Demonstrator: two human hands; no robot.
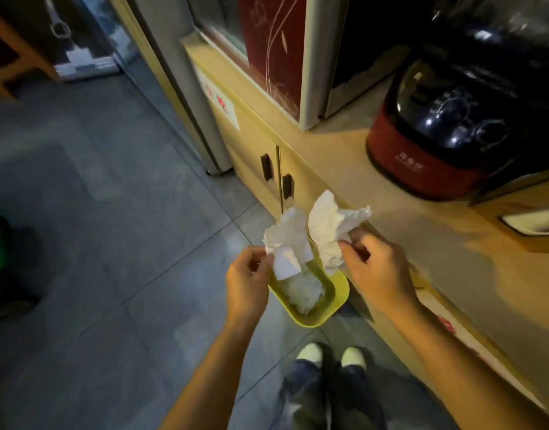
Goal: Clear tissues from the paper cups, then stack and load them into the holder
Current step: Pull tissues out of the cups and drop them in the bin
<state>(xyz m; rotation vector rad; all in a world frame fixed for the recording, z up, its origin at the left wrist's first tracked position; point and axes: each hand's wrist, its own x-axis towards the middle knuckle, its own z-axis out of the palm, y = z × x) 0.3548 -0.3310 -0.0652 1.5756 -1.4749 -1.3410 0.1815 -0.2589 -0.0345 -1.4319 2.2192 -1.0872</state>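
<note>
Left hand (247, 276) pinching one tissue (287, 240), right hand (377, 266) another (329, 231), both directly above yellow bin (335, 308) on the floor by counter's (391, 193) front edge; cups unseen.

1. Right under both grips the yellow bin (335, 301) gapes open, though crumpled tissue (302, 291) already fills much of its well.
2. Between the left hand (248, 282) and right hand (380, 271) only a narrow gap shows, crowded by the two held tissues (323, 231).
3. Left of the left grip lies open floor (118, 243).
4. Right of the right grip the counter edge (400, 252) presses close.
5. Beyond that grip, a red cooker (422, 159) stands on the counter.
6. Ahead of the grips, cabinet doors (267, 162) wall things off.
</note>
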